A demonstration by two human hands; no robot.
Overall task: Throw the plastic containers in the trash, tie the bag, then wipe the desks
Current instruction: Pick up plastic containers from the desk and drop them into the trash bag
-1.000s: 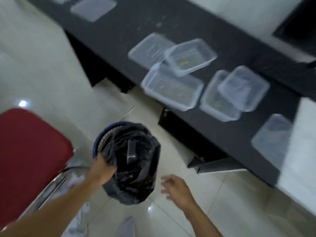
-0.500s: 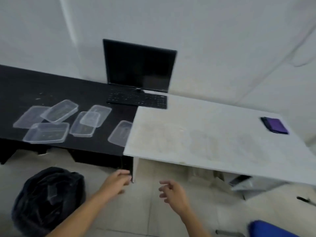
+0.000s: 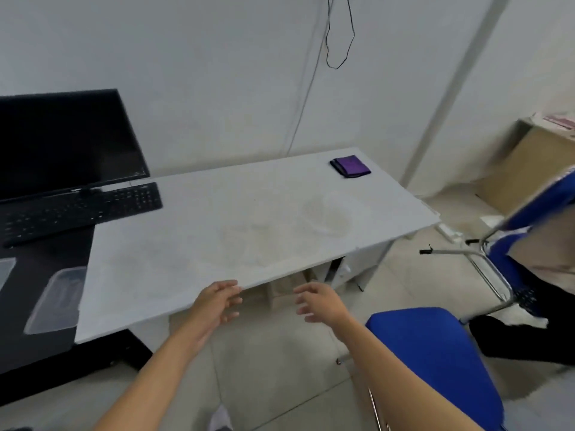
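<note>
A stained white desk [image 3: 193,244] fills the middle of the view. Its left end butts against a black desk [image 3: 46,253], where a clear plastic container [image 3: 56,298] lies near the seam. A second container [image 3: 4,272] shows only at the left edge. A folded purple cloth [image 3: 350,165] lies on the white desk's far right corner. My left hand [image 3: 217,301] hovers at the white desk's front edge, fingers relaxed and empty. To its right my right hand [image 3: 320,301] hangs just below that edge, also empty. The trash bag is out of view.
A black monitor [image 3: 62,141] and keyboard [image 3: 77,209] stand at the back left. Blue chairs stand at the right: one seat [image 3: 435,353] close by, another [image 3: 535,213] behind it. A cardboard box [image 3: 529,169] sits by the far wall.
My view has swung right, away from the black trash bag, past the containers and onto the white desk. My left hand let go of the bag's rim; both hands moved along, empty.
</note>
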